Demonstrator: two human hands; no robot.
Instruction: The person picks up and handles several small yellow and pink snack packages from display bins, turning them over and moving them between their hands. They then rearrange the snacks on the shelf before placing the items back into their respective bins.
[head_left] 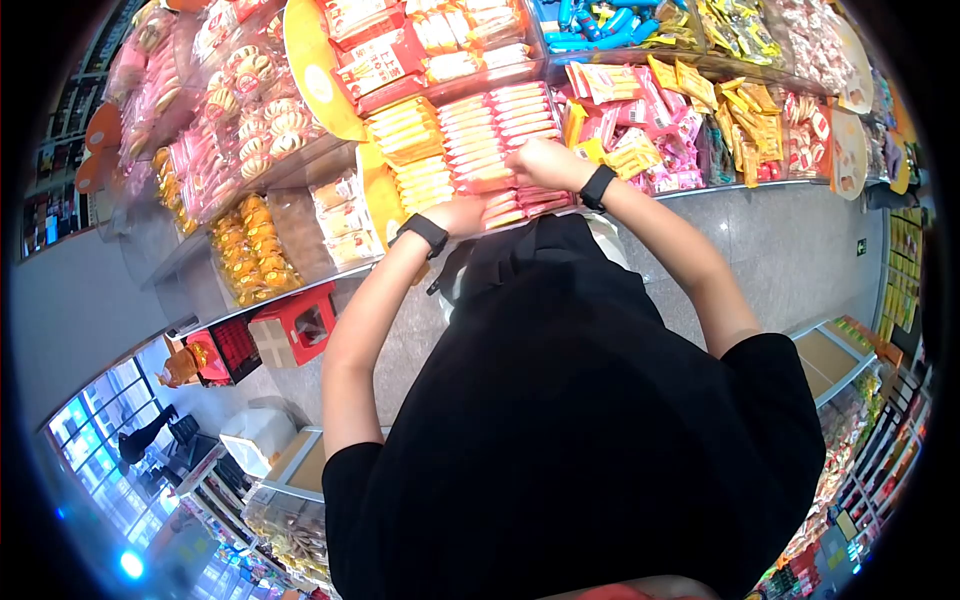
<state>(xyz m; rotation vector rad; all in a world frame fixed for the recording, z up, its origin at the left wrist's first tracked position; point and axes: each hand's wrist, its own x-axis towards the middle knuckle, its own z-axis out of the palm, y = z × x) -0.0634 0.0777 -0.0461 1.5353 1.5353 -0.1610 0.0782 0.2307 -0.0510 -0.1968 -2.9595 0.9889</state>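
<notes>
Pink packets [472,135], stacked flat in tidy rows, sit in a display compartment right in front of the person, and that's where both hands are. Right hand [545,163] is at the right-hand part of the stacks, fingers bent inward and touching the wrappers. It's partly closed, but honestly I can't tell whether it actually has hold of a packet. Left hand [462,214] is lower down, at the near edge of the same compartment, reaching in beside the front packets. Its fingertips are too hard to make out, so no idea how far open it is or what it's gripping, if anything. Each wrist has a black band [422,236] on it, and the shirt [590,430] is black too.

Around that spot it's a proper snack wall — yellow packets [405,135] just left of the pink ones, red bags [378,65] behind the yellow, and blue-wrapped sweets [600,28] at the back right. Mixed pink and yellow bags [640,115] lie loose to the right. Off to the left are round striped snacks [255,95] in clear wrap, with orange-wrapped pieces [250,250] nearer the front edge — and a red box [308,328] lower down below the display.
</notes>
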